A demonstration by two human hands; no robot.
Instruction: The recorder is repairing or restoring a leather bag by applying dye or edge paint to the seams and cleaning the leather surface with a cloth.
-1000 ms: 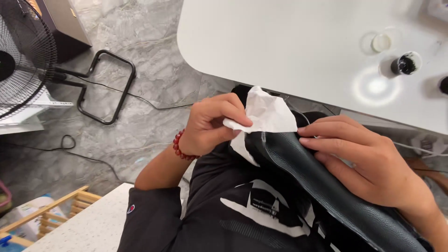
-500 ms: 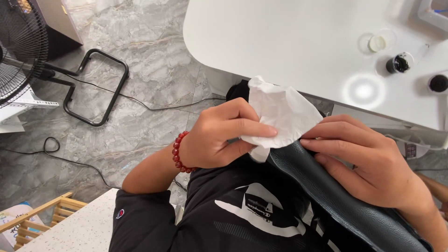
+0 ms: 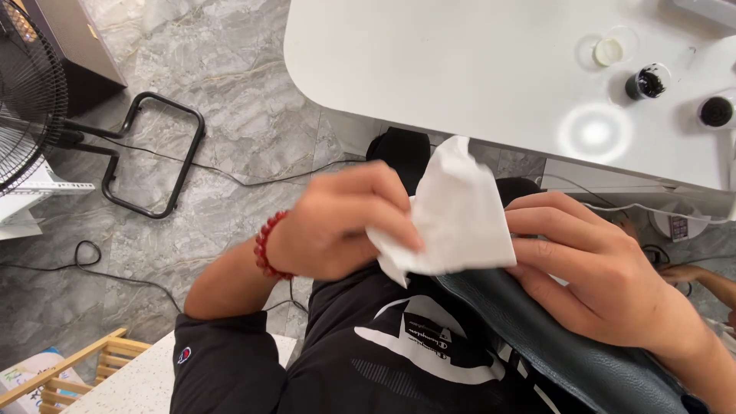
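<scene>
The left hand [image 3: 337, 222] is gripping a white tissue [image 3: 456, 215] against the dark leather piece [image 3: 567, 345] that the right hand [image 3: 606, 276] is clasping, wiping seemingly midway.

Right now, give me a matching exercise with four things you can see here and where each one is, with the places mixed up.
Things:
1. white tissue
2. red bead bracelet
3. dark leather piece
4. black fan

Places:
A. on the floor at the far left
B. under the right hand, across the lap
C. pinched in the left hand
D. around the left wrist

Pairs: 1-C, 2-D, 3-B, 4-A
</scene>
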